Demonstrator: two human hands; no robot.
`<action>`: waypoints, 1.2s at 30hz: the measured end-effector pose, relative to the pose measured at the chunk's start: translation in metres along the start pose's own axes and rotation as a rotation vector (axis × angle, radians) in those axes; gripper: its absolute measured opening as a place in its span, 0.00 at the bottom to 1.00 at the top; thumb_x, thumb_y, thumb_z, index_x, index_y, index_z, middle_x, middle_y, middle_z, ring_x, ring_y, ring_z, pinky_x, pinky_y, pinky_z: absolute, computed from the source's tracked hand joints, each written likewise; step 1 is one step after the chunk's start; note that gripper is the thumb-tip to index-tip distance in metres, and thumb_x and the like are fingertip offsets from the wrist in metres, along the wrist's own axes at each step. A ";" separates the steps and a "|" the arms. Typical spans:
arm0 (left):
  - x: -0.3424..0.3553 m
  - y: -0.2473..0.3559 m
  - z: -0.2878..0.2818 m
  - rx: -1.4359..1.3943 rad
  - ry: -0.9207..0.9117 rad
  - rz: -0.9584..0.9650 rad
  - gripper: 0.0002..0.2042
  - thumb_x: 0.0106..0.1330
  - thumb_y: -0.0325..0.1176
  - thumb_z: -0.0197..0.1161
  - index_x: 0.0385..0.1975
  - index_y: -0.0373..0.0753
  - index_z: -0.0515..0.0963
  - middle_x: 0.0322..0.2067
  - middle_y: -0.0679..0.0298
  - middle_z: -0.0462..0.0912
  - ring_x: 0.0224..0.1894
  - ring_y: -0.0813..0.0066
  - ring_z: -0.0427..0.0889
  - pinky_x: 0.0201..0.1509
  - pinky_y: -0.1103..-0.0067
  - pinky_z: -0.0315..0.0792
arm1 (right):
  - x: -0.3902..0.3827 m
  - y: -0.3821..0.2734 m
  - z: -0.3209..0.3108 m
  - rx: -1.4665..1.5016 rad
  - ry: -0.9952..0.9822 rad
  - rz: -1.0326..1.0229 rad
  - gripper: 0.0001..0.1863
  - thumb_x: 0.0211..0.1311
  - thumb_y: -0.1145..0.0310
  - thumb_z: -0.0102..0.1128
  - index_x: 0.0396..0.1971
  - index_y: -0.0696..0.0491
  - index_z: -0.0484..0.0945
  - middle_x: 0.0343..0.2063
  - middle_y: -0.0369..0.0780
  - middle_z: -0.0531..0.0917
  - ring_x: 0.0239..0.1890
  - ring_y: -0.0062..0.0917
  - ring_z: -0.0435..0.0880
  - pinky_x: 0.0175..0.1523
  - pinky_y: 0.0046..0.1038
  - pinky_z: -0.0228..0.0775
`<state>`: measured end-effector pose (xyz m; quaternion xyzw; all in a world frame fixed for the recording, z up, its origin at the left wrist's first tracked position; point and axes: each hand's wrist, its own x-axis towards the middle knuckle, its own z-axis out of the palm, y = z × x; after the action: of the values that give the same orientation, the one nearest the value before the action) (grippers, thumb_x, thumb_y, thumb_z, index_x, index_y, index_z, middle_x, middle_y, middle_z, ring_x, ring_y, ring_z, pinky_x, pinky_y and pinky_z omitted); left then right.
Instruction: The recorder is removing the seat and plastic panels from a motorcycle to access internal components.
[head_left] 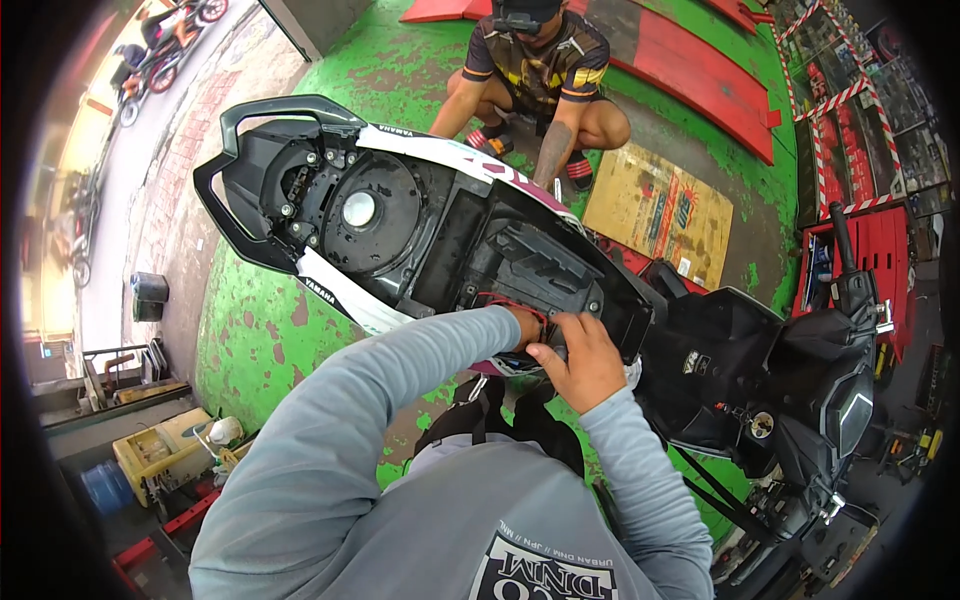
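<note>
Nearest, the left grey sleeve (340, 390) slants across and covers part of the left hand (524, 330), whose fingers drop out of sight at the scooter's near side; I cannot tell whether it holds anything. Just right of it, the right hand (588, 365) has its thumb moderately apart from its bent fingers, but the fingertips are hard to make out, so a pinch on something small cannot be ruled out.

Beside the left hand, red wires (508, 300) lie at the near edge of the black storage compartment (540, 262), in the middle of the seatless scooter (700, 350). Where they end is hidden. A hard tug, working partly by feel, could strain a wire or pull it loose, and an edge of the compartment could chafe one. A small part let slip could fall into a gap beside the near white panel (345, 292).

Beyond, at the far side, a co-worker (540, 80) crouches with arms reaching down to the far white panel (450, 155), which hides most of the hands. If both people pushed or pulled at once, the body might rock; what props it is out of view. Farther right, the shelves (900, 120) darken and blur toward the picture's rim
</note>
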<state>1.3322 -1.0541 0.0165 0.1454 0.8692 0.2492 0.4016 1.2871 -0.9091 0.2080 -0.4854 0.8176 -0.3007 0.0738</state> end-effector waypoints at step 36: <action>0.029 0.011 0.021 -0.382 0.345 -0.519 0.16 0.57 0.38 0.63 0.45 0.42 0.83 0.46 0.56 0.84 0.48 0.54 0.83 0.52 0.63 0.75 | 0.053 -0.044 0.002 -0.697 -0.919 -0.207 0.28 0.52 0.51 0.66 0.48 0.55 0.73 0.39 0.49 0.84 0.43 0.39 0.86 0.48 0.37 0.78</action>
<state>1.3310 -1.0250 -0.0069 -0.2018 0.8698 0.3179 0.3188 1.2935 -0.9696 0.2397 -0.6392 0.7005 0.2216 0.2271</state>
